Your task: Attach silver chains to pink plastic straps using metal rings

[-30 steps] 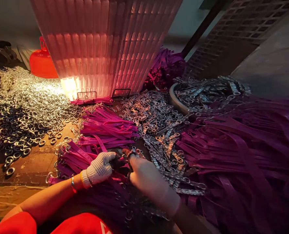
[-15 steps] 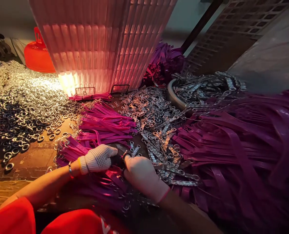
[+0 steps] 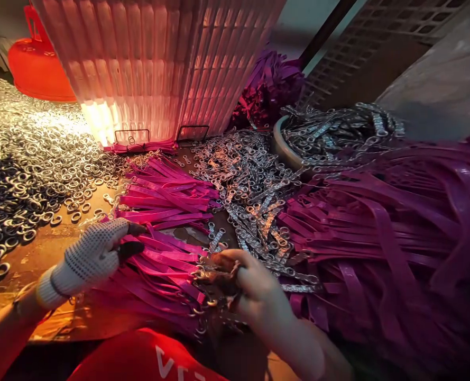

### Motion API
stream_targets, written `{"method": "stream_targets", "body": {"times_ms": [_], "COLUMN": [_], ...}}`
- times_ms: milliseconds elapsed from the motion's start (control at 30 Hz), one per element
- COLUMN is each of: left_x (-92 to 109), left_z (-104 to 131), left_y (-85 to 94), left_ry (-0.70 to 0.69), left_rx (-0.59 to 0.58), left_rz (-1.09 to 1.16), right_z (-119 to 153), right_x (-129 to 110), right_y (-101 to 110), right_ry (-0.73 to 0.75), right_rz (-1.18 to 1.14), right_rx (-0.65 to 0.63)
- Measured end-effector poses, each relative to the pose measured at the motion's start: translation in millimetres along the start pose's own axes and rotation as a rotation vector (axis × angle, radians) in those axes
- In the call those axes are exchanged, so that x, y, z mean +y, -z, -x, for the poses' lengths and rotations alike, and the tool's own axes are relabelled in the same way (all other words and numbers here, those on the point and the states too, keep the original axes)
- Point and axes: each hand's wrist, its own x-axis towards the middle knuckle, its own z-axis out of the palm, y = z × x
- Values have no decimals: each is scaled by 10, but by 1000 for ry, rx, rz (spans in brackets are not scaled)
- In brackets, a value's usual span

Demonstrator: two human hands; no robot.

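My left hand [image 3: 95, 259], in a white dotted glove with dark fingertips, is at the left end of a stack of magenta straps [image 3: 167, 254]. Its thumb and forefinger are apart, with no strap gripped between them. Across the stack, my right hand [image 3: 254, 291] has its darkened fingers curled in at the right ends of the straps, where metal rings [image 3: 211, 302] show. What those fingers hold is hidden and partly blurred. Another bundle of magenta straps [image 3: 167, 193] lies just behind.
Loose metal rings [image 3: 40, 174] are heaped on the left below a red lamp [image 3: 40, 69]. Metal link strips [image 3: 254, 196] are piled in the middle, with more in a bowl [image 3: 286, 145]. Long purple straps [image 3: 393, 227] cover the right. A ribbed translucent panel [image 3: 139, 69] stands behind.
My hands were close together over the straps; now they are apart. The left has moved left and opened, and the right has shifted slightly right. The view has shifted a little.
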Motion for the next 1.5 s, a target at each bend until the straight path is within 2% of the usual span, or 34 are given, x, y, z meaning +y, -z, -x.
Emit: {"method": "stream_targets", "body": {"times_ms": [100, 200, 267, 333, 433, 633, 733, 867, 967, 1167, 1300, 1367, 1500], "left_x": [187, 300, 321, 312, 279, 200, 147, 106, 138, 198, 212, 243, 297], "left_z": [-205, -532, -688, -737, -654, -503, -542, -588, -556, -466, -449, -427, -365], "left_y": [-306, -659, -854, -988, -1070, -1075, -1144, -1260, -1268, -1228, -1236, -1202, -1065], "left_ry": [242, 476, 594, 634, 546, 250, 187, 188, 184, 204, 225, 202, 81], "left_rx": [-92, -181, -211, -217, -225, -130, -232, -324, -333, -337, -281, -250, -241], "left_rz": [664, 1204, 1371, 1434, 1467, 1354, 1353, 1375, 1350, 1265, 1151, 1106, 949], "right_z": [-153, -303, -343, -339, -300, -222, -198, -227, -250, -227, -253, -275, -299], "right_x": [182, 204, 145, 85, 72, 155, 74, -79, -135, -213, -239, -227, -210], "right_y": [105, 76, 0, -84, -172, -183, -171, -190, -206, -223, -243, -216, -91], "right_ry": [-126, -172, -120, -84, -90, -130, -5, 200, 298, 319, 240, 208, 147], "right_rz": [-20, -44, -57, -76, -133, -455, -272, 259, 476, 493, 478, 495, 427], "right_rx": [-8, -135, -223, -285, -255, 79, 165, 141, 166, 208, 208, 157, -31]}}
